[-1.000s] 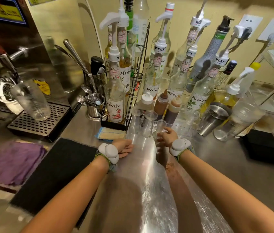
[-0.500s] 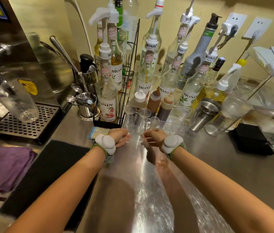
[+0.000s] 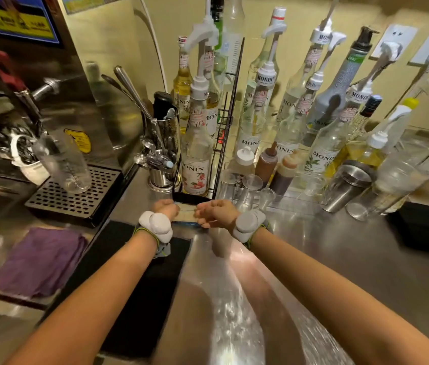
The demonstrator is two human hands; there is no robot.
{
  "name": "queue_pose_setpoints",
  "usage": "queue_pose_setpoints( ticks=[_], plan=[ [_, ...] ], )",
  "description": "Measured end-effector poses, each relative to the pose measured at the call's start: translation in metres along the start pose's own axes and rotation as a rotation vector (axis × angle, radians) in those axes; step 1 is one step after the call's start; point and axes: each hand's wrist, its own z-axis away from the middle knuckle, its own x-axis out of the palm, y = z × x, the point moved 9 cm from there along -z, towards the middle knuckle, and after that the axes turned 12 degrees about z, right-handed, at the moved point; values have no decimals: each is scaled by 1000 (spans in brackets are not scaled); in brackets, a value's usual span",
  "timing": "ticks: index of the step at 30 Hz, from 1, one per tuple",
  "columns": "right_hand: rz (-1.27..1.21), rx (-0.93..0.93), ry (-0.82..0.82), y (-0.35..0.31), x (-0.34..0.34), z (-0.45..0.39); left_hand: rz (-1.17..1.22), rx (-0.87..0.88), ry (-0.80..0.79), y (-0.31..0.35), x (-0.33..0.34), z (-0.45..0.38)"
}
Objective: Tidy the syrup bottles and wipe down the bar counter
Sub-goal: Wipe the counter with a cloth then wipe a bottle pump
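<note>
Both of my hands rest on a folded pale yellow cloth with a blue edge (image 3: 184,213) lying on the steel counter (image 3: 313,259). My left hand (image 3: 164,206) grips its left end and my right hand (image 3: 214,212) grips its right end. Just behind the cloth stands a lychee Monin syrup bottle (image 3: 196,164) with a white pump, at the front of a black wire rack (image 3: 225,143). Several more Monin pump bottles (image 3: 321,151) crowd the back of the counter along the wall. Three small squeeze bottles (image 3: 267,164) stand in front of them.
Small clear measuring cups (image 3: 252,191) stand just right of my hands. A steel shaker (image 3: 346,184) and a clear jug (image 3: 390,191) sit further right. A black mat (image 3: 139,285), purple cloth (image 3: 39,262), drip tray (image 3: 76,196) and spoon holder (image 3: 159,167) lie to the left.
Both hands moved left from the measuring cups onto the folded cloth and closed on its two ends. The view shifted with the head.
</note>
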Motion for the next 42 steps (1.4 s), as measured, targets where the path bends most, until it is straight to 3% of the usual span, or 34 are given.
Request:
queue_pose_setpoints(
  ticks=[4,7,17,27,35,42],
  plan=[
    [39,30,39,5,14,-8,-170,-25,54,-3,-12,-13],
    [52,58,57,14,16,-13,-189,-71,-24,-10,-5,-12],
    [60,78,99,24,18,-12,-88,-77,-18,-20,12,3],
    [51,49,179,25,-3,17,-47,138,-49,9,28,62],
    [-133,0,136,33,-16,81,-16,111,-121,2,51,116],
    [23,-64,192,46,-32,116,-171,184,-227,-2,68,168]
  ],
)
